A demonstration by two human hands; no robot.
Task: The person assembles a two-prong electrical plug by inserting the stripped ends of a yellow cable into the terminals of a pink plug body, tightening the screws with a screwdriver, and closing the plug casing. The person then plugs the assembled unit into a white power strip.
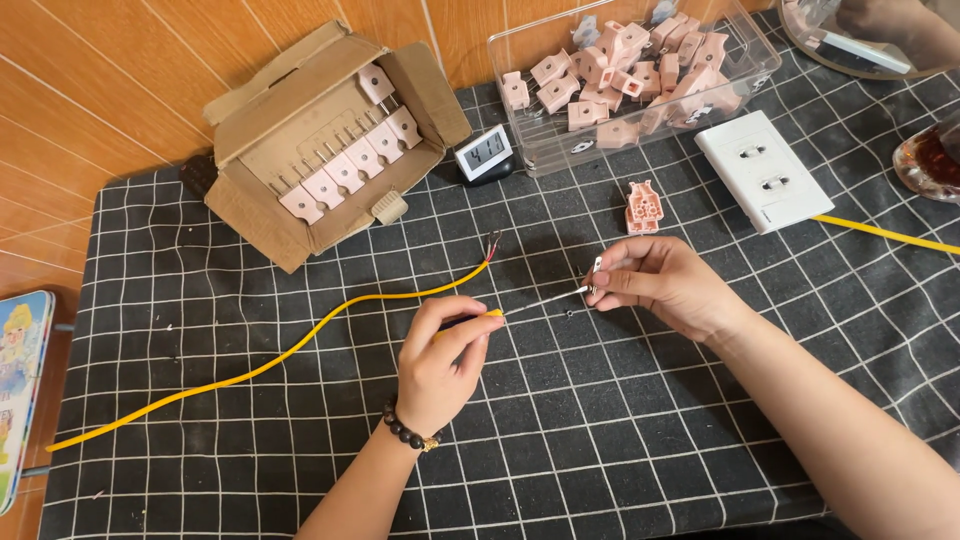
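Observation:
My left hand (440, 360) grips a screwdriver (540, 303) by its yellow and black handle, the thin metal shaft pointing right. My right hand (660, 283) pinches a small metal part (596, 272) at the shaft's tip. A tiny screw (569, 314) lies on the mat just below the shaft. A loose pink socket piece (643, 207) rests on the mat above my right hand. A yellow cable (300, 348) with bared red and black wire ends runs from the left edge up toward the middle.
A black checked mat (620, 420) covers the wooden table. An open cardboard box (330, 150) holds pink pieces at the back left; a clear plastic bin (640, 80) holds several more. A small digital clock (484, 153), a white wall socket plate (763, 170) and a second yellow cable (890, 234) lie nearby.

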